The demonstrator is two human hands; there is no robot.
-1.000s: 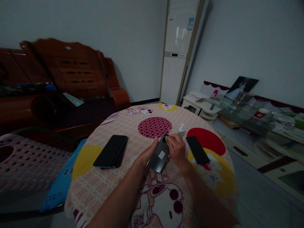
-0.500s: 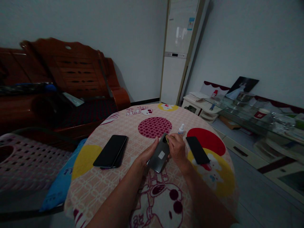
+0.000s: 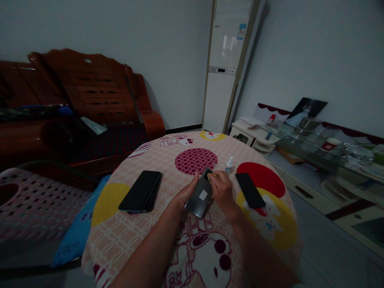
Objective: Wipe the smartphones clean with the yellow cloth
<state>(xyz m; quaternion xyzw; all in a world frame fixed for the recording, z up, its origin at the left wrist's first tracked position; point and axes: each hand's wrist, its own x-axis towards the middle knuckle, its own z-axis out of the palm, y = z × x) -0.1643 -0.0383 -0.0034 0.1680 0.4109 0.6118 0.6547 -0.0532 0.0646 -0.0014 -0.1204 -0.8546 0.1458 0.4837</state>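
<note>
Left grip is wrapped round a grey phone, right grip pinches some tiny yellow thing by its camera; white bottle just beyond the right grip.

Handheld phone with a smooth, glossy grey back (its small pale label looks like matt paper); soft, matt fabric tablecloth; smooth white plastic bottle; shiny varnished wooden sofa; woven, plastic-looking chair; clear, reflective glass shelf; glossy white air conditioner.
</note>
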